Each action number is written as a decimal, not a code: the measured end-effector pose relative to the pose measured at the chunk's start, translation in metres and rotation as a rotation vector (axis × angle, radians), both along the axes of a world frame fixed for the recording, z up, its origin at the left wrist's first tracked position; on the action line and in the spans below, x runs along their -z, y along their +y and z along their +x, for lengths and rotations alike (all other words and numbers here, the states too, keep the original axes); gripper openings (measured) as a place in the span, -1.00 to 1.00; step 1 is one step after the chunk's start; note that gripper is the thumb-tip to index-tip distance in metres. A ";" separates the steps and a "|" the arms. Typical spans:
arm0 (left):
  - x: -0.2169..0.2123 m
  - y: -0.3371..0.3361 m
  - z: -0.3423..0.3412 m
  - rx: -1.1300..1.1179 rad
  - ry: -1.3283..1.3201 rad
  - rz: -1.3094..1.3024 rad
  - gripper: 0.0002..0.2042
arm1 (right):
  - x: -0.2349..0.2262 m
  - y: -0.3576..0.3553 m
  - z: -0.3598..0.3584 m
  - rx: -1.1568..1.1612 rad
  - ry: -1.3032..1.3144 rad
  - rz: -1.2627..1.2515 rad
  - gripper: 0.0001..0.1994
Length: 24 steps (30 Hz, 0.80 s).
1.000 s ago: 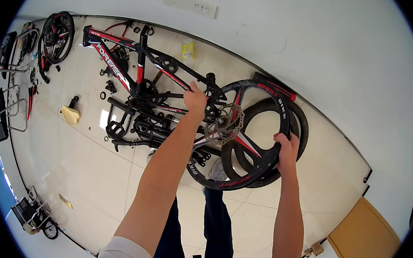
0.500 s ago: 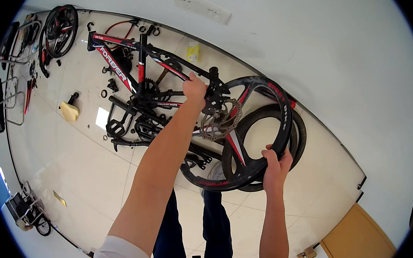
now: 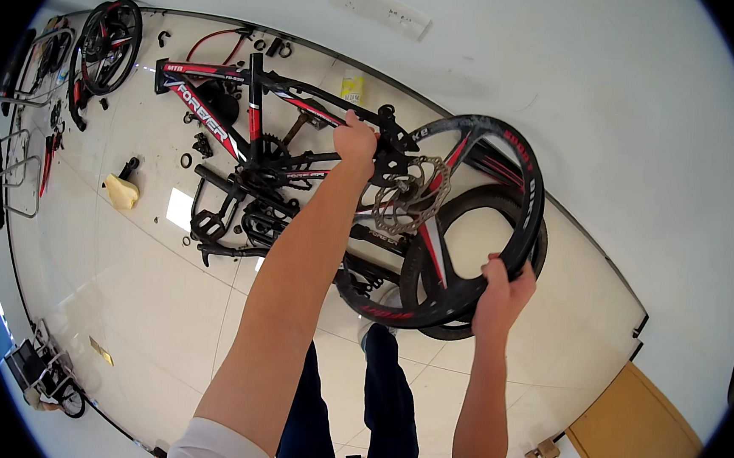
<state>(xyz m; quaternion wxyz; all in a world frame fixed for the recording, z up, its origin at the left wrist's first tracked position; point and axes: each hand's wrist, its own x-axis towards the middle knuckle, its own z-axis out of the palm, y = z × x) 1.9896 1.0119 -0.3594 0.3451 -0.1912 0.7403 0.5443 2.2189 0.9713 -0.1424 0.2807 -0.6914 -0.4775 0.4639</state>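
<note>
My left hand is closed around the rear end of a black, red and white bicycle frame. My right hand grips the rim of a three-spoke bicycle wheel, black with red and white spokes. The wheel is tilted, its brake disc facing up beside the frame's rear end. Whether the axle sits in the frame's slots cannot be made out. A loose black tyre lies behind and below the wheel. A crank and chainring show at the frame's middle.
Under the frame lie more black bicycle parts, with a pedal. A yellow-white container stands by the wall. Farther left are a cream saddle, another wheel and metal-framed chairs. A folded wheelchair stands lower left.
The wheel and both hands appear slightly farther right and higher, while the whole view has also shifted a little. Both grips are unchanged.
</note>
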 end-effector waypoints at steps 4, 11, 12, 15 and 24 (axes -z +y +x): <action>0.002 0.007 -0.008 -0.030 0.008 -0.103 -0.50 | 0.005 -0.007 0.005 -0.008 0.006 -0.009 -0.83; 0.009 0.007 -0.017 0.024 0.184 -0.314 -0.50 | 0.060 0.017 0.092 0.174 0.193 -0.181 -0.75; 0.009 0.009 -0.016 0.001 0.136 -0.218 -0.50 | 0.065 0.023 0.101 0.137 0.161 -0.153 -0.76; 0.013 0.000 -0.032 -0.037 0.061 -0.046 -0.50 | 0.071 0.023 0.121 0.046 0.104 -0.082 -0.78; -0.036 -0.088 -0.012 0.195 -0.214 0.197 -0.45 | 0.007 0.025 0.149 0.174 0.093 -0.037 -0.78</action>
